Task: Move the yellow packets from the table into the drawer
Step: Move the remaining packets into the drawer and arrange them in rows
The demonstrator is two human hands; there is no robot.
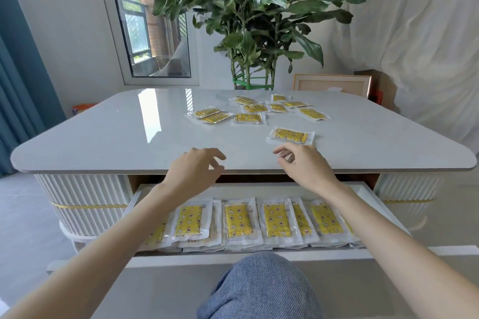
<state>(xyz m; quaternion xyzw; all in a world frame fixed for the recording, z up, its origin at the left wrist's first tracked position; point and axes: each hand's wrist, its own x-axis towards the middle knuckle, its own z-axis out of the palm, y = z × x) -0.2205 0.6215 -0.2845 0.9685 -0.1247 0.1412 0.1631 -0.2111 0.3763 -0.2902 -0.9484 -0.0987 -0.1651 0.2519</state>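
Several yellow packets in clear wrappers lie scattered on the far half of the glossy white table (103,137). The nearest packet (290,135) lies just beyond my right hand (305,166), whose fingers are apart and hold nothing. My left hand (193,171) hovers over the table's front edge, also empty with fingers spread. Two packets (211,114) overlap at the left of the scatter. Below the tabletop the drawer (368,195) stands pulled out. It holds a row of yellow packets (238,220) lying flat in overlapping stacks; my forearms cross above them.
A large potted plant (254,21) stands behind the table. A wooden frame (331,84) leans at the back right by white drapes. A window (153,33) and a blue curtain (23,72) are at the left. My knee in blue fabric (261,290) is below the drawer.
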